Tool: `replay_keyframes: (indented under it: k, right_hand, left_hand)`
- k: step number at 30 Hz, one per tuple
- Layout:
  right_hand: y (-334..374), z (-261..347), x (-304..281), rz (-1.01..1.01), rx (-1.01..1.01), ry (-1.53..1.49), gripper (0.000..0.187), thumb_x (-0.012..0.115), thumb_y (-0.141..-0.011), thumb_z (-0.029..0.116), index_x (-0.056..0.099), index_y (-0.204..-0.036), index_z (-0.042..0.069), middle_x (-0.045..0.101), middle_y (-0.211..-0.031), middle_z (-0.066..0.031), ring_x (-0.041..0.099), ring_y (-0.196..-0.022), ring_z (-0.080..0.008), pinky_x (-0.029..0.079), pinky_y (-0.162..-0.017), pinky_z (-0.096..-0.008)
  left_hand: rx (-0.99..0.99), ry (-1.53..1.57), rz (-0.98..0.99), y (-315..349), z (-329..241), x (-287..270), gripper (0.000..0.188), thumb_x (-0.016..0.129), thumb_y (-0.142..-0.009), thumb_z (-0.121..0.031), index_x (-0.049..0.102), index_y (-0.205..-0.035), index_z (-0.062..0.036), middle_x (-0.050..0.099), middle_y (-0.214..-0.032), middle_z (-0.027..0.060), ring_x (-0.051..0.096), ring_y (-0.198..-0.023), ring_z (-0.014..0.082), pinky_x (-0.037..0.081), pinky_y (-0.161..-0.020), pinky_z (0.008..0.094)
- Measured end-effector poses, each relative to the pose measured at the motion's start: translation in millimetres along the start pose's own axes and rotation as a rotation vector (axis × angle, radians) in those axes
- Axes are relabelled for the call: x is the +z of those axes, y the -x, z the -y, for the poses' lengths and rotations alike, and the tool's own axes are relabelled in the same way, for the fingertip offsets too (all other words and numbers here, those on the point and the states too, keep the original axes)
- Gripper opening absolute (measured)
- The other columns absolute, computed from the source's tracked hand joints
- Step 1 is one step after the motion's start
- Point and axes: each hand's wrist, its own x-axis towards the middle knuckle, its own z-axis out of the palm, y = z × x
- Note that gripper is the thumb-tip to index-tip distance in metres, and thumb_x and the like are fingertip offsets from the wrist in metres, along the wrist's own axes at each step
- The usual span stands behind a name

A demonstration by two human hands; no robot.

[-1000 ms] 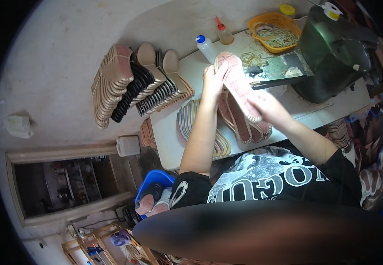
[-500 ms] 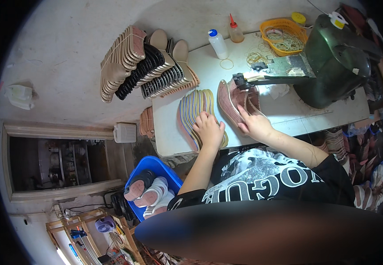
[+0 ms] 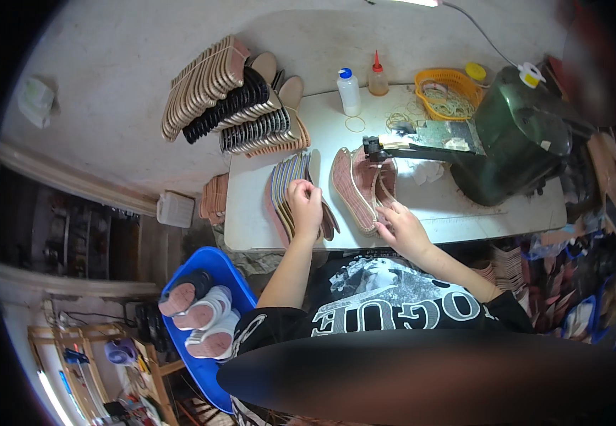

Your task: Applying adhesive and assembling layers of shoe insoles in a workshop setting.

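Key relation: striped insole stack [image 3: 279, 186] sits directly under my left hand [image 3: 305, 202], mid-frame; pink soles [image 3: 345, 188] lie just right of it, between my two hands. Long axes of both run from upper frame toward lower frame, slanting slightly to the right, so roughly parallel. Left hand is the nearer one to the stack, right hand [image 3: 401, 228] to the soles. Left: fingers curled, thumb and forefinger close together over the stack's right edge; can't tell if a sheet is pinched. Right: thumb and forefinger slightly parted at the soles' lower end, touching the edge; can't tell if it grips. Materials: stack is thin flat layers, coloured edges in purple, yellow and grey, look like foam or board. Soles have a reddish-pink, streaky face with a pale rim, ends curving up, waisted outline. Their upper ends sit under the narrow arm of the dark green machine [image 3: 496, 153], glossy and rounded, right of centre. Counter [image 3: 464, 221] is smooth, off-white. Upper centre: cloudy plastic bottle with blue cap [image 3: 349, 98], orange slatted basket [image 3: 421, 91] of thin rubber bands [image 3: 448, 105].
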Motion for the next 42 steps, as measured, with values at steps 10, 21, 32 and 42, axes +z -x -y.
replay_keyframes:
  k: [10, 21, 32, 42]
  right_hand:
    - [-39, 50, -38, 0.288, -0.039, -0.615, 0.057, 0.070, -0.081, 0.018, 0.049, -0.131, 0.002, 0.061, -0.113, -0.0163, 0.058, -0.104, -0.0271, 0.045, -0.090, -0.0363]
    - [-13, 46, -58, 0.345, 0.206, -0.856, 0.058, 0.063, -0.085, 0.001, 0.040, -0.138, -0.003, 0.057, -0.118, -0.0104, 0.056, -0.105, -0.0143, 0.044, -0.094, -0.0300]
    - [-63, -7, -50, 0.388, 0.321, -1.299, 0.033, 0.073, -0.076, 0.011, 0.064, -0.105, -0.002, 0.068, -0.093, -0.0059, 0.062, -0.089, -0.0134, 0.049, -0.082, -0.0290]
    - [-95, 6, -74, 0.206, 0.304, -0.659, 0.020, 0.065, -0.088, 0.016, 0.069, -0.090, -0.004, 0.067, -0.078, -0.0011, 0.058, -0.072, -0.0064, 0.048, -0.066, -0.0229]
  left_hand:
    - [0.397, 0.162, -0.048, 29, -93, 9, 0.011, 0.063, -0.075, -0.010, 0.054, -0.074, -0.0029, 0.051, -0.102, 0.0182, 0.048, -0.095, 0.0300, 0.038, -0.085, 0.0415]
    - [-0.229, 0.915, 0.083, -7, -109, -4, 0.061, 0.070, -0.086, -0.025, 0.038, -0.129, 0.0033, 0.054, -0.117, 0.0131, 0.050, -0.113, 0.0225, 0.039, -0.100, 0.0376]
    - [-0.551, 1.333, 0.549, -16, -143, 15, 0.045, 0.068, -0.084, -0.013, 0.050, -0.122, 0.0021, 0.063, -0.106, 0.0084, 0.062, -0.094, 0.0135, 0.050, -0.084, 0.0277]
    - [-0.162, 0.945, 0.094, -34, -146, 46, 0.038, 0.070, -0.085, -0.016, 0.052, -0.113, 0.0015, 0.063, -0.104, 0.0089, 0.060, -0.095, 0.0141, 0.048, -0.086, 0.0276]
